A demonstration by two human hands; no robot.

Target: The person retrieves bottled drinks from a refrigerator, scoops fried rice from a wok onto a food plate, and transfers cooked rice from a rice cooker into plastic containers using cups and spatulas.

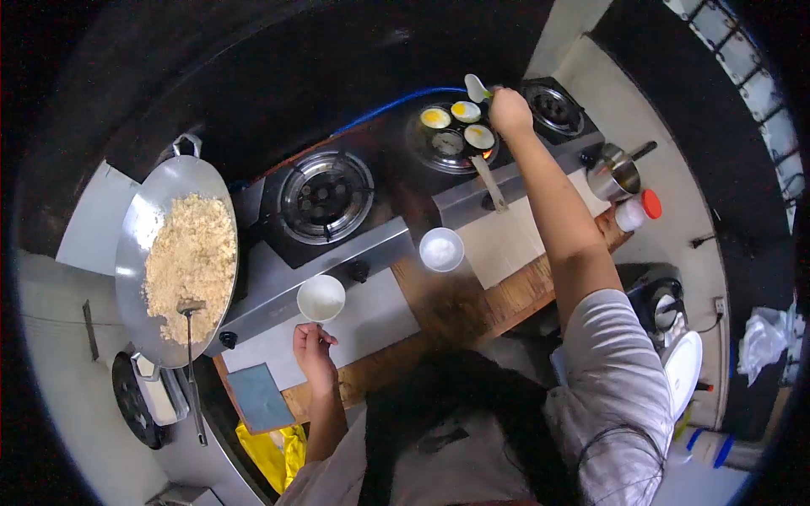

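My right hand (511,111) is closed round the handle of a white spoon (477,88), held over the back of a dark egg pan (447,145) on the burner. Three eggs with yellow yolks, one of them this egg (435,117), lie in the pan's round hollows; a fourth hollow shows no egg. The pan's handle (489,183) points toward me. My left hand (315,350) has its fingers curled together just below a white bowl (321,298); whether they hold anything is too small to tell. A second white bowl (441,250) with white contents sits nearer the pan.
On the left, a large wok (135,244) holds crumbly pale food and a long spatula (193,379). An unlit burner (326,197) stands mid-left. At right are a metal pot (613,172) and a red-lidded jar (630,214). A blue-grey cloth (260,397) lies front left.
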